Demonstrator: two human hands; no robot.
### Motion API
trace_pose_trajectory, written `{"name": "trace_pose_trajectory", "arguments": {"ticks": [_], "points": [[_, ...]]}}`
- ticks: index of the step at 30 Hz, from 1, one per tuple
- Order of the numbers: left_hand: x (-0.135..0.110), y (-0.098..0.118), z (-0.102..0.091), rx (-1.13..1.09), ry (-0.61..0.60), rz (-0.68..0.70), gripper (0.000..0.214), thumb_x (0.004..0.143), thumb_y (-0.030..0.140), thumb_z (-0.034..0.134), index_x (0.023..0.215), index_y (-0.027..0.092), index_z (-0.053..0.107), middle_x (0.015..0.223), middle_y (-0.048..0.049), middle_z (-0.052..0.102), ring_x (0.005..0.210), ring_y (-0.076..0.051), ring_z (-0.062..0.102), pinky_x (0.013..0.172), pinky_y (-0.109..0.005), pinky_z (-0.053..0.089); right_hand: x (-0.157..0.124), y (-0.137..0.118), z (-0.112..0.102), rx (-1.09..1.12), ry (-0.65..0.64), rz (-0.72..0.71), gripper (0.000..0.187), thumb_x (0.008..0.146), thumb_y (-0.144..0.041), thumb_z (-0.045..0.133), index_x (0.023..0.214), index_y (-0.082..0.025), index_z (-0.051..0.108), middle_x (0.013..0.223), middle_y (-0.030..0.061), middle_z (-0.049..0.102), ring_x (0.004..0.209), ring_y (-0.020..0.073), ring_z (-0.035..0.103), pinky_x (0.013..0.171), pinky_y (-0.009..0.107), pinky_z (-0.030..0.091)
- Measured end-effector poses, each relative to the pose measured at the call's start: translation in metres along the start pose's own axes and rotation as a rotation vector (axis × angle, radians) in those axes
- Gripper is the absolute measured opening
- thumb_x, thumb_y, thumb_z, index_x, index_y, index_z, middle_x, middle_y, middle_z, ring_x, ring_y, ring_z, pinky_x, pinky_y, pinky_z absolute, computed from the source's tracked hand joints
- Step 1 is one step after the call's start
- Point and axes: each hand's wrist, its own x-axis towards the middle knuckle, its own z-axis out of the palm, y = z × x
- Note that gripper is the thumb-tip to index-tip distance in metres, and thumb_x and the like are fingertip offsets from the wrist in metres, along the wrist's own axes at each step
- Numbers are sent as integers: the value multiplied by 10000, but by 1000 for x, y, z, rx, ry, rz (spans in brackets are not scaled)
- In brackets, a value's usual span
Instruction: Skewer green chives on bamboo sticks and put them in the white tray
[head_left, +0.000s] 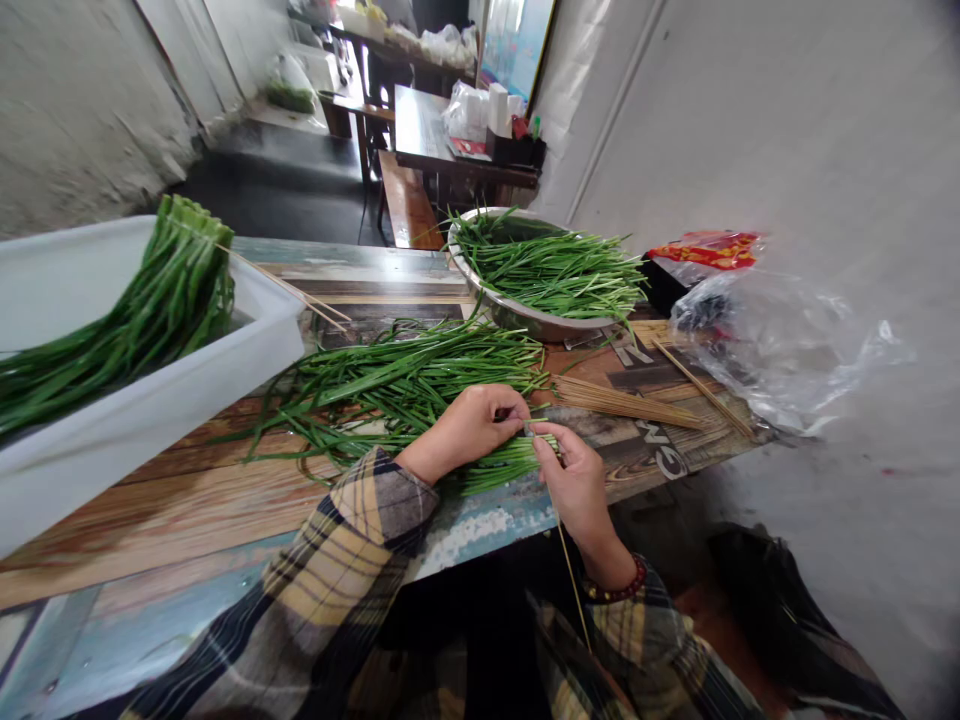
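My left hand (472, 425) is closed in a pinch on the stem ends of some garlic chives, above the table's near edge. Close against its fingertips, my right hand (581, 490) grips a thin bamboo skewer (568, 560) that slants down toward my lap. A small row of chives (502, 468) lies under both hands, white ends to the right. Behind it spreads a loose pile of chives (420, 370) on the wood-patterned table (187, 475). The exact spot where skewer and stems meet is hidden by my fingers.
Several bamboo skewers (630, 400) lie to the right. A metal basin (480, 278) of chives stands behind. At left, a white plastic tub (255, 365) holds skewered chives (187, 260). A clear plastic bag (780, 340) sits by the right wall. Another table (420, 115) is farther back.
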Motion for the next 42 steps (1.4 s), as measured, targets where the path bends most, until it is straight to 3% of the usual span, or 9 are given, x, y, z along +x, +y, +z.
{"name": "trace_pose_trajectory", "arguments": {"ticks": [10,29,32,35,38,42], "points": [[0,1,0,-12,-13,-36,103,744,103,580,730,132,678,658,19,623,591,-81,507,561,-180,373,0,1,0,29,8,-10,241,843,-348,572,970,-189,701,714,23,685,677,169,631,592,251,476],[0,1,1,-29,-47,-9,131,753,78,571,706,132,680,693,-3,655,653,-104,568,628,-195,427,-2,4,1,51,-5,74,211,859,-351,585,956,-176,652,610,-25,573,483,102,513,492,223,416],[0,1,0,-23,-43,-6,126,755,81,573,722,134,682,703,-5,657,659,-107,570,634,-199,432,-1,2,2,120,11,100,212,844,-350,604,963,-176,629,685,-14,584,497,92,510,482,217,429],[0,1,0,-18,-47,14,126,761,83,570,739,136,682,713,-6,658,667,-107,573,650,-203,439,-1,0,4,226,31,120,344,826,-340,624,1134,-194,576,763,-8,587,523,92,500,462,207,448],[1,0,-1,-14,-56,39,136,767,76,562,751,138,682,728,-9,660,682,-107,576,666,-204,444,-1,0,5,238,27,123,468,828,-328,624,1271,-217,520,707,-31,542,500,87,448,445,200,448],[1,-1,-1,-8,-98,96,153,776,69,548,753,139,683,735,-11,654,697,-105,580,669,-197,446,-1,1,5,237,24,128,352,817,-341,631,1141,-208,593,874,22,610,608,109,525,467,203,476]]}}
